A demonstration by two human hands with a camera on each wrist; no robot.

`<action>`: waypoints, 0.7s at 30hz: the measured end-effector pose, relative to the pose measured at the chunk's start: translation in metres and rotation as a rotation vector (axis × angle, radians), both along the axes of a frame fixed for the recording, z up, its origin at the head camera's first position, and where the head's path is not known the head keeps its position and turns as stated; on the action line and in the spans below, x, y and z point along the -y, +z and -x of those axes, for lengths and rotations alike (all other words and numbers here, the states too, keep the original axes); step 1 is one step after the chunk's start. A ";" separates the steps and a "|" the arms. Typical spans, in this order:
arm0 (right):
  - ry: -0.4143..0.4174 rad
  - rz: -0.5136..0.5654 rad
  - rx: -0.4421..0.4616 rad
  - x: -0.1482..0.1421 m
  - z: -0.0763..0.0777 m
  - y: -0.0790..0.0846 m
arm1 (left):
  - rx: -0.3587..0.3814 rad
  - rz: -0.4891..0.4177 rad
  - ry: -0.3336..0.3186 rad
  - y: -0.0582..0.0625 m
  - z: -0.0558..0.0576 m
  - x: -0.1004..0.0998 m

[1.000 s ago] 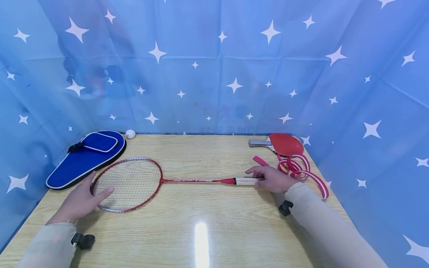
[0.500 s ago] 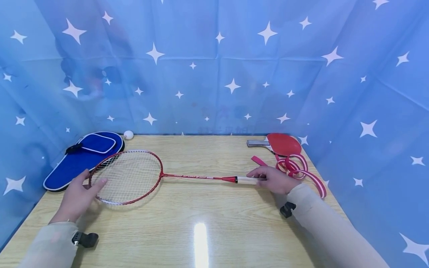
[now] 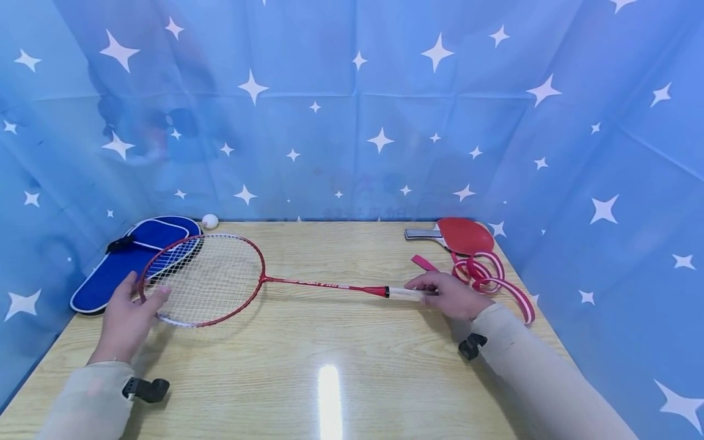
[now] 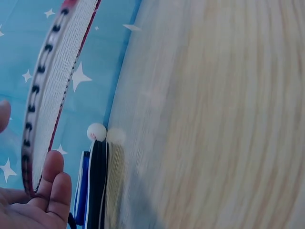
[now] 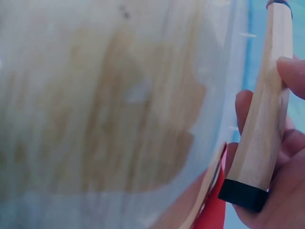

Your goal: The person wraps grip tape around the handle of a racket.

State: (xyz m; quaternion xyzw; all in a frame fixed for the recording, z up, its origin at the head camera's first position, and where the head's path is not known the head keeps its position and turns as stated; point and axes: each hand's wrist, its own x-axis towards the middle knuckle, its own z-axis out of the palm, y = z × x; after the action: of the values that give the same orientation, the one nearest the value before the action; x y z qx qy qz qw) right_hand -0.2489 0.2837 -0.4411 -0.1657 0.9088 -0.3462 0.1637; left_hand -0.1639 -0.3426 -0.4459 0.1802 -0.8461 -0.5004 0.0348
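Racket [image 3: 308,282] held at both ends, its head clear of the surface [image 3: 385,379]
Light and stiff, I'd judge, best taken by handle [image 3: 403,294] and rim [image 4: 32,107]. My right fingers [image 5: 292,78] pinch the pale handle; my left fingers [image 4: 60,191] curl loosely round the red-and-white rim. Shaft [image 3: 286,280] red, lettered.

here we are up at head height, looking forward and down over the bench [image 3: 297,354], wide enough for the starry curtain [image 3: 324,128] behind it. we cut to the left wrist: low, very close, facing the curtain, the bench tipped on its side, and with the head view we share the racket [image 4: 32,101] and the white ball [image 4: 96,131]. at the right wrist we're tight on the racket handle [image 5: 259,129], tipped again; that and the red paddle [image 5: 213,211] we share with the head.
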 end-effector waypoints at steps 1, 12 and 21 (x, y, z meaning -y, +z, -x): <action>0.000 0.002 -0.002 0.000 0.000 -0.001 | -0.005 -0.013 0.003 0.000 0.000 -0.001; 0.004 0.025 -0.043 0.005 -0.001 -0.004 | -0.066 -0.184 0.082 0.002 0.005 -0.018; -0.015 0.026 -0.043 0.013 -0.005 -0.003 | -0.150 -0.396 0.157 0.010 0.008 -0.043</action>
State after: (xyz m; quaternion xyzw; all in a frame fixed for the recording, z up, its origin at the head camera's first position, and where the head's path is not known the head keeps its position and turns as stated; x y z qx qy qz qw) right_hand -0.2439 0.2703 -0.4440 -0.1685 0.9087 -0.3556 0.1392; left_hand -0.1718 -0.2999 -0.4361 0.2109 -0.7100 -0.6644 0.1006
